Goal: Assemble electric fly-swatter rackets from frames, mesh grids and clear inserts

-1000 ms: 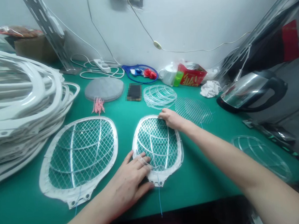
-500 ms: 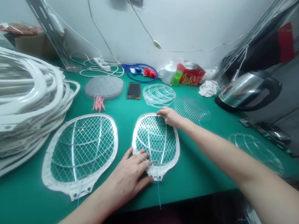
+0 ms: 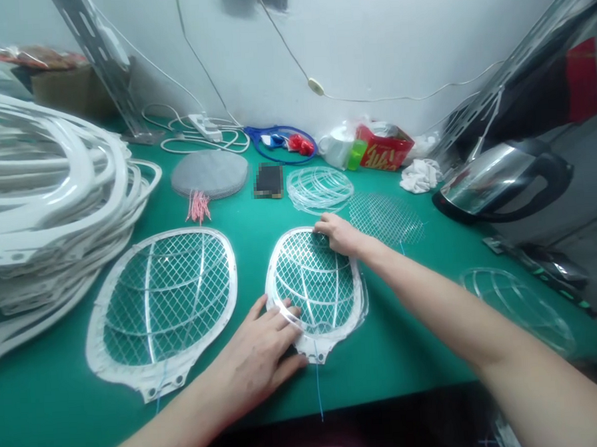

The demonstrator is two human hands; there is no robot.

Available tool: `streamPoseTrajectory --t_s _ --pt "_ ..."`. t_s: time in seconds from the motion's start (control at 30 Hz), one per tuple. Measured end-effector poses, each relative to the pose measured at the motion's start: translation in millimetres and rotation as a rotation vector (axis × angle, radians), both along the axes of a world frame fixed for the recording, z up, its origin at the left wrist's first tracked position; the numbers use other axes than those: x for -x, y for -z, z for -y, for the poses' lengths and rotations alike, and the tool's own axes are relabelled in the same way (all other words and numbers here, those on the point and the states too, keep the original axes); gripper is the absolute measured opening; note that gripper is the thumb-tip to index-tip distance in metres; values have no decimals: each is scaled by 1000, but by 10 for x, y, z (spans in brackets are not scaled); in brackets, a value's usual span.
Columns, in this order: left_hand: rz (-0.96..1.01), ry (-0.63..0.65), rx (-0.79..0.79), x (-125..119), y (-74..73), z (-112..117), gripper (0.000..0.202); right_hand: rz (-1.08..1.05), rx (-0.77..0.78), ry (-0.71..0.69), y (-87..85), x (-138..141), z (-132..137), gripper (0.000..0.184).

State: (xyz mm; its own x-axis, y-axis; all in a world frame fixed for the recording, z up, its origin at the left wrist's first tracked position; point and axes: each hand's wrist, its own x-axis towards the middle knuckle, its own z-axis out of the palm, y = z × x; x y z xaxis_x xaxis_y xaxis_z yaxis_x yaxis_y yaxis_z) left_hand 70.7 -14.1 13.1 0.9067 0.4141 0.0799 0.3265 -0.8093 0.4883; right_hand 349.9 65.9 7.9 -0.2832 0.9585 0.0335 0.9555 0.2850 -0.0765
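Note:
In front of me lies a white racket frame (image 3: 315,351) with metal mesh in it and a blue wire at its neck. A clear plastic ribbed guard (image 3: 365,303) rests over the mesh, its edge sticking out past the frame's right side. My left hand (image 3: 262,349) lies on the lower left rim with its fingers stretched out. At the top rim, my right hand (image 3: 340,234) pinches the guard's edge with bent fingers; the fingertips are partly hidden. To the left, a second white racket frame (image 3: 98,351) carries mesh and ribs.
Stacked white frames (image 3: 76,175) rise at left. Behind lie a stack of grey discs (image 3: 210,171), pink wires (image 3: 197,207), clear guards (image 3: 320,188) and a loose mesh sheet (image 3: 385,217). A steel kettle (image 3: 499,179) stands at right, with another clear guard (image 3: 518,312) nearer.
The clear guard has shifted right on the racket frame, so its edge now shows outside the right rim. Both hands stay in nearly the same places. The view has moved slightly.

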Motion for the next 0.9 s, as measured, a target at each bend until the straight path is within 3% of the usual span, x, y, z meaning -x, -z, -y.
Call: streamPoseTrajectory --t_s 0.23,0.4,0.63,0.9 --pt "-78 22 -88 128 -167 103 25 -63 13 34 74 -61 32 42" --pt "-16 32 -74 158 -282 74 22 -106 -23 57 95 -68 127 46" --pt "-26 122 -63 -134 -165 -73 18 -96 -21 87 78 -54 164 44" --pt "31 172 -19 -129 -93 -77 21 -126 -33 91 122 -75 150 44"
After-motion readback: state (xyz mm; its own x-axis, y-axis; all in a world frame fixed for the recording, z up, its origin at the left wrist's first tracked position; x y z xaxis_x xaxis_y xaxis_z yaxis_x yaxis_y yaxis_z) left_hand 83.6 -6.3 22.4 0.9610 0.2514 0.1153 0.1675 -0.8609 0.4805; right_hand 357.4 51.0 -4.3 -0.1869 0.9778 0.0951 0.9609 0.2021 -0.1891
